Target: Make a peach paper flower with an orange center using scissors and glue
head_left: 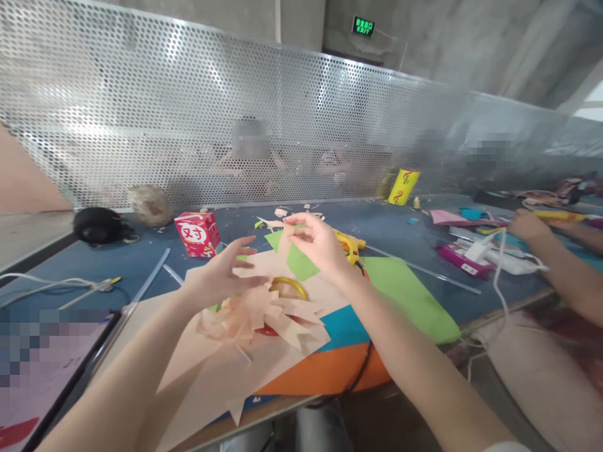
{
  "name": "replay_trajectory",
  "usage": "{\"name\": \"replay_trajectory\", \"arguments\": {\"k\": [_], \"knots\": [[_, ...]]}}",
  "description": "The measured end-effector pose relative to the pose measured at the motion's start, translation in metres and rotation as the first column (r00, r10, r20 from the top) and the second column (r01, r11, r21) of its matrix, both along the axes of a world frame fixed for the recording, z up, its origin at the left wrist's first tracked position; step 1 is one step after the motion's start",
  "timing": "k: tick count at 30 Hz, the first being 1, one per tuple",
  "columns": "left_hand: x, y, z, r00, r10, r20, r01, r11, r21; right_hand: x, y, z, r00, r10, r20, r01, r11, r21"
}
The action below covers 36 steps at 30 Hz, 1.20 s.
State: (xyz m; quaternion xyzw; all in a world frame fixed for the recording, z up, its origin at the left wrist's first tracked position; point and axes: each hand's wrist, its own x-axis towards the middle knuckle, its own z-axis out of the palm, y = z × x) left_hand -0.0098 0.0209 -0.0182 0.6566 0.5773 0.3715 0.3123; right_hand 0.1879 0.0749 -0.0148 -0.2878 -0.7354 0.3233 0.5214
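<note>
While both hands hover above the blue table [414,235], open surface remains to the left near the red carton [198,233] and behind the papers; the near edge runs under overlapping peach sheets [221,370], an orange sheet [325,370] and a green sheet [409,295]; a perforated metal screen [141,107] closes the far side; 1 co-worker's arm [565,251] occupies the right end. Hidden or unclear: a tablet [47,370] at lower left is cut off and pixelated; the yellow tape ring [288,287] is partly covered by the cut peach paper flower [249,314]; figures behind the screen are blurred; the yellow glue gun [351,246] is partly masked by the right wrist. Grip: right hand [315,242] pinches a small peach paper strip [285,238] between thumb and fingertips, raised over the green paper; left hand [221,276] is spread loose, fingers apart, clasping nothing, just above the flower.
</note>
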Motion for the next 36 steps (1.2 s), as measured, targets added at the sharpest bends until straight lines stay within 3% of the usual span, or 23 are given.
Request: {"name": "replay_trajectory", "arguments": {"k": [2,4,7,9,12,17,20,22,24,26,28,29,30,31,33,35,36], "knots": [[0.003,-0.002,0.003,0.996,0.046,-0.076,-0.039,0.995,0.091,-0.001,-0.005,-0.001,0.998,0.047,0.037,-0.047,0.999,0.003],[0.007,-0.003,0.008,0.998,0.017,-0.063,-0.010,0.992,0.123,-0.003,-0.010,-0.002,0.986,0.144,0.081,-0.144,0.990,-0.014],[0.013,-0.004,0.012,0.996,-0.070,0.057,0.068,0.997,0.046,-0.005,-0.018,-0.002,0.936,0.320,0.149,-0.310,0.947,-0.086],[0.015,-0.003,0.011,0.987,-0.051,0.151,0.051,0.999,0.001,-0.005,-0.022,-0.001,0.903,0.395,0.167,-0.382,0.918,-0.108],[0.017,-0.001,0.007,0.941,-0.001,0.338,0.001,1.000,0.000,-0.005,-0.025,0.003,0.886,0.434,0.162,-0.426,0.901,-0.085],[0.015,0.003,0.003,0.844,-0.010,0.536,-0.050,0.994,0.097,-0.005,-0.018,-0.002,0.905,0.382,0.189,-0.370,0.924,-0.094],[0.013,0.004,0.004,0.855,-0.064,0.515,0.002,0.993,0.120,-0.008,-0.015,-0.009,0.909,0.385,0.157,-0.371,0.922,-0.114],[0.013,0.004,0.005,0.905,-0.085,0.417,0.050,0.994,0.094,-0.010,-0.016,-0.010,0.901,0.404,0.156,-0.389,0.913,-0.121],[0.011,0.003,0.006,0.960,-0.041,0.279,0.018,0.996,0.084,-0.011,-0.017,-0.008,0.904,0.388,0.178,-0.375,0.921,-0.105],[0.007,0.003,0.008,0.980,0.058,0.192,-0.081,0.990,0.114,-0.009,-0.016,-0.003,0.930,0.253,0.265,-0.245,0.967,-0.066],[0.002,0.003,0.009,0.974,0.141,0.178,-0.167,0.976,0.138,-0.002,-0.010,0.001,0.891,-0.043,0.451,0.061,0.998,-0.024],[0.000,0.004,0.009,0.968,0.169,0.186,-0.196,0.971,0.140,0.003,-0.005,0.003,0.767,-0.246,0.593,0.295,0.955,0.014],[-0.003,0.004,0.010,0.962,0.194,0.192,-0.223,0.965,0.139,0.010,0.001,0.003,0.679,-0.344,0.649,0.437,0.899,0.019],[-0.005,0.004,0.010,0.956,0.214,0.201,-0.243,0.960,0.136,0.018,0.007,0.002,0.616,-0.397,0.681,0.531,0.847,0.014],[-0.007,0.005,0.010,0.946,0.236,0.224,-0.268,0.955,0.127,0.034,0.018,-0.002,0.462,-0.486,0.742,0.731,0.683,-0.007],[-0.007,0.006,0.009,0.939,0.235,0.250,-0.271,0.955,0.118,0.048,0.028,-0.009,0.352,-0.498,0.792,0.843,0.536,-0.038],[-0.006,0.007,0.009,0.937,0.230,0.263,-0.267,0.957,0.114,0.054,0.032,-0.013,0.328,-0.490,0.808,0.866,0.497,-0.050]]}}
